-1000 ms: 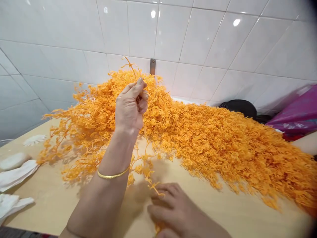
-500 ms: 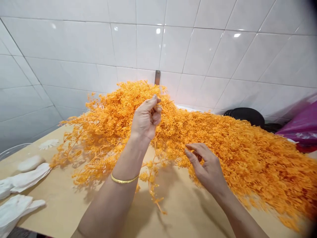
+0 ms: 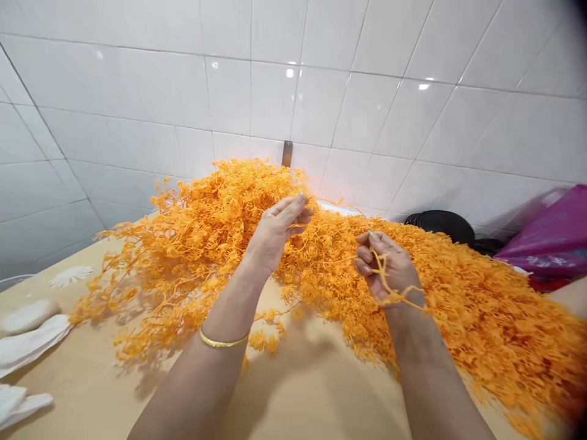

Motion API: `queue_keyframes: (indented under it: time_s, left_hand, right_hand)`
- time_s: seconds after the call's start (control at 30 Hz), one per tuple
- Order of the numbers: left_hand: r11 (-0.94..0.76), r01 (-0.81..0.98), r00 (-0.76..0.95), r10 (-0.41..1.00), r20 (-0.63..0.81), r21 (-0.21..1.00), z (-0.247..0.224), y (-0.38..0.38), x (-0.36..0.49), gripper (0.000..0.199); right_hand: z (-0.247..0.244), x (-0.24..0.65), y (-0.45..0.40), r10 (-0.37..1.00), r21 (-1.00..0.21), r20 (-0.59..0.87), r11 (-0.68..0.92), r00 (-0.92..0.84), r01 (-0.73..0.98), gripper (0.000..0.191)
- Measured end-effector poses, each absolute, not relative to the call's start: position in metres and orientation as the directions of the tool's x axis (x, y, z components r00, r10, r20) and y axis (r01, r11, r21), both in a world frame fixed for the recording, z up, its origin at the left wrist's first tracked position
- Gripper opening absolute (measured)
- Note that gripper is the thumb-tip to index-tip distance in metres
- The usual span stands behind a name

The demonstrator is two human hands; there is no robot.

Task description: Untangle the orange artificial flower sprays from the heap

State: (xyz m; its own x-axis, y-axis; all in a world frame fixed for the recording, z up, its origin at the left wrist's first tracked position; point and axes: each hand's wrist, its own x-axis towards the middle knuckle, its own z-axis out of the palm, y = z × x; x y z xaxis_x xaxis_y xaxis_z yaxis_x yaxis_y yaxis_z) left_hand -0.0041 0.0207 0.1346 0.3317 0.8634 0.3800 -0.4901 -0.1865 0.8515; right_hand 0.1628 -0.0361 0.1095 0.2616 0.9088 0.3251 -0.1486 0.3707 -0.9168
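Note:
A large heap of orange artificial sprigs (image 3: 206, 214) lies on the tan table, with a second, denser spread of orange sprigs (image 3: 477, 311) to its right. My left hand (image 3: 279, 229), with a gold bangle on its arm, is raised in front of the heap. Its fingers are extended and hold nothing visible. Between thumb and fingers, my right hand (image 3: 385, 263) pinches an orange sprig (image 3: 383, 278), whose branches hang over the palm and wrist.
White gloves (image 3: 32, 345) and a pale oval object (image 3: 30, 316) lie at the table's left. A white flower-shaped piece (image 3: 71, 276) is behind them. Black round items (image 3: 443, 226) and a purple bag (image 3: 545, 229) stand at the right, by the tiled wall.
My left hand's fingers have opened out from a pinch. My right hand has risen and now grips a sprig. The sprig hanging below my left hand is no longer there. The view has shifted slightly.

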Motion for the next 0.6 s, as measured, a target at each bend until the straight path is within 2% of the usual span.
queue_keyframes:
  time_s: [0.17,0.33,0.43,0.5,0.6]
  left_hand:
    - [-0.169,-0.323,0.461,0.831,0.31,0.931,0.124,0.023,0.003,0.034]
    - [-0.166,-0.189,0.491,0.838,0.239,0.968,0.12,0.023,0.005,0.033]
    - [-0.181,-0.096,0.522,0.828,0.205,0.979,0.118,0.018,0.013,0.033]
    - [-0.179,-0.083,0.566,0.801,0.194,0.98,0.115,0.01,0.023,0.035]
    - [-0.144,-0.135,0.67,0.716,0.197,0.98,0.108,-0.002,0.04,0.042]
  right_hand:
    - [0.126,0.172,-0.036,0.907,-0.884,0.362,0.407,0.216,-0.23,0.016]
    - [0.122,0.177,-0.034,0.955,-0.925,0.285,0.295,0.079,-0.24,0.017]
    - [0.117,0.179,-0.03,0.953,-0.918,0.291,0.304,0.089,-0.253,0.018]
    - [0.114,0.177,-0.028,0.948,-0.924,0.293,0.314,0.124,-0.219,0.019]
    - [0.112,0.17,-0.027,0.924,-0.939,0.323,0.341,0.204,-0.055,0.02]
